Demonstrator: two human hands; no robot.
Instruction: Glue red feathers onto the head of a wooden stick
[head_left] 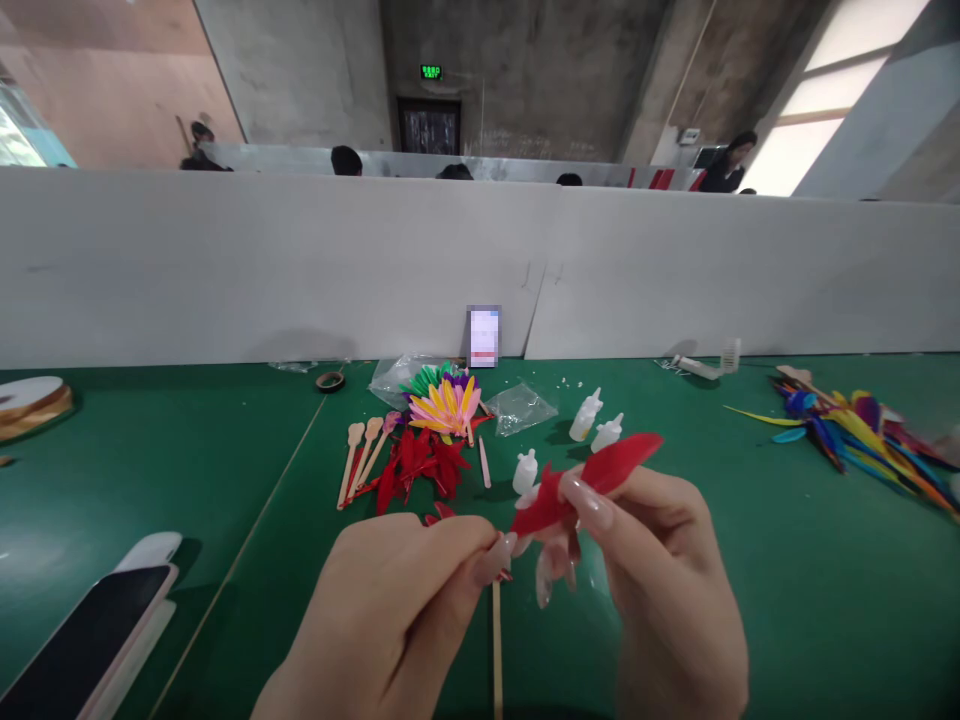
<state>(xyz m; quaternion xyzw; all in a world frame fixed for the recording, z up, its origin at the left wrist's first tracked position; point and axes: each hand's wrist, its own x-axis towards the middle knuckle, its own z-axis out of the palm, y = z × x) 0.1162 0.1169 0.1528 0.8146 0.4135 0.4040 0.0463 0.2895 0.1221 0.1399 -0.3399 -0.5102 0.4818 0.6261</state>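
In front of me, both hands meet on a red feather (619, 465). My right hand (667, 560) pinches its middle between thumb and fingers, the tip pointing up to the right. My left hand (405, 600) is closed at the feather's lower end, thumb and forefinger pressed together. A thin wooden stick (496, 650) runs downward from beneath the left fingertips; whether that hand grips it is hidden. Beyond the hands lies a pile of red feathers (427, 462). Behind it are pink and yellow feathers (446, 408). Small white squeeze bottles (525, 472) stand near the right fingers.
Wooden sticks with shaped heads (354, 435) lie left of the feathers. Plastic bags (523, 408), a tape roll (330, 382) and a propped phone (484, 335) are farther back. Multicoloured feathers (862, 430) lie right; another phone (97, 640) lies left. A white partition (300, 265) bounds the table.
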